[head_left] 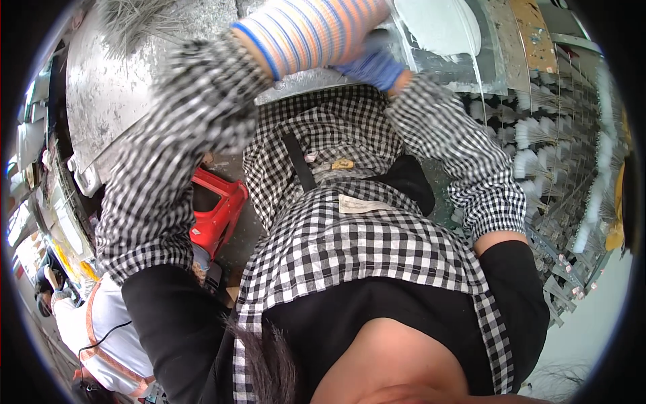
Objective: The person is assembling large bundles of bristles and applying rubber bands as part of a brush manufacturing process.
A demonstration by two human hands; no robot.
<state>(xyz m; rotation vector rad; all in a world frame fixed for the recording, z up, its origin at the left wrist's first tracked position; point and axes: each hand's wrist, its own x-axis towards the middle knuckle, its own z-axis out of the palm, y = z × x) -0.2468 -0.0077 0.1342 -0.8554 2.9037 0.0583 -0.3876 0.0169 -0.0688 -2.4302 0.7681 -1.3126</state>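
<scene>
My left hand, in an orange, white and blue striped knit glove, reaches across the near edge of a metal worktable. Beside and partly behind it is my right hand, in a blue knit glove. The hands overlap, and motion smears the fingers of both. A small dark shape shows between them, too blurred to name. Just right of the hands, a thick white paste is spread on a grey board. A loose heap of thin grey bristles or wires lies at the table's far left.
Racked rows of white-tufted bristle bundles stand close by my right arm. A red plastic stool is below the table on my left. Another person in a white top is at the lower left.
</scene>
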